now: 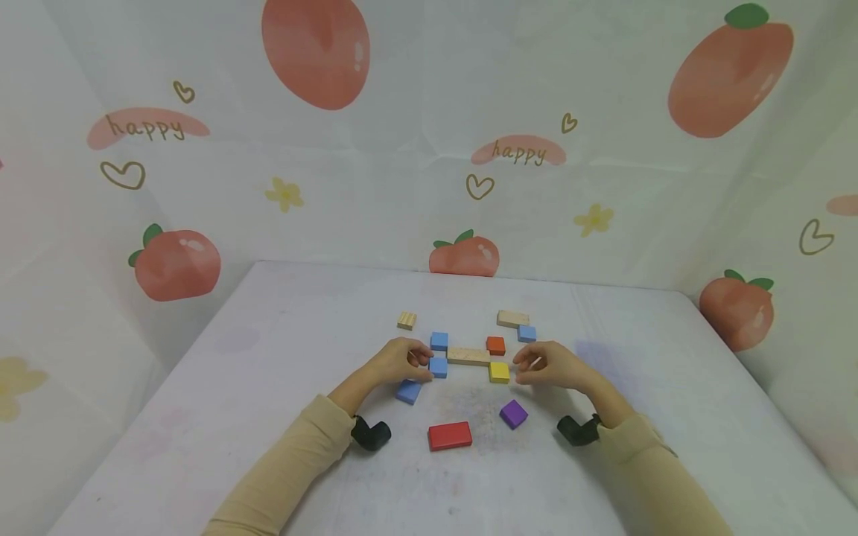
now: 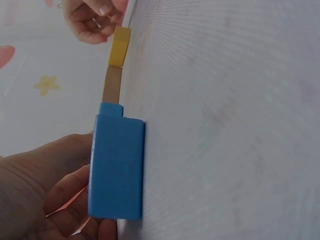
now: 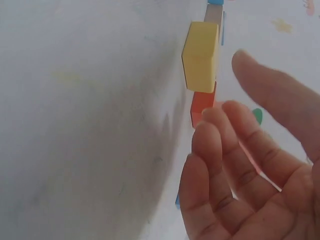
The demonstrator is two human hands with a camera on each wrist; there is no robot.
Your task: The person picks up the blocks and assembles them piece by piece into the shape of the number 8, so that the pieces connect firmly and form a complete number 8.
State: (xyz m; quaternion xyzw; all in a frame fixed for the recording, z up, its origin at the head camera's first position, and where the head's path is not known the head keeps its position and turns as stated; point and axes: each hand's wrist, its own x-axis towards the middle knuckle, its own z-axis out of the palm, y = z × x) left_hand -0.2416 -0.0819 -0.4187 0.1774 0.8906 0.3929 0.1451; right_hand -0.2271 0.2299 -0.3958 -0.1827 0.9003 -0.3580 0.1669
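Note:
My left hand (image 1: 401, 361) is beside a blue cube (image 1: 438, 367), its fingertips right at the cube's left side and its fingers loosely bent. In the left wrist view, a nearer blue block (image 2: 117, 167) hides part of this hand. The right hand (image 1: 553, 366) hovers just right of a yellow block (image 1: 499, 372), thumb and fingers spread apart with nothing between them. A long wooden block (image 1: 468, 356) lies between two blue cubes on its left and the red-orange cube (image 1: 495, 345) and yellow block on its right.
Nearer the person lie a red block (image 1: 450, 436) and a purple cube (image 1: 513, 414). Farther back are a small wooden block (image 1: 406, 320), a pale wooden block (image 1: 512, 318) and another blue block (image 1: 526, 333). A patterned cloth wall rises behind the white table (image 1: 322, 298).

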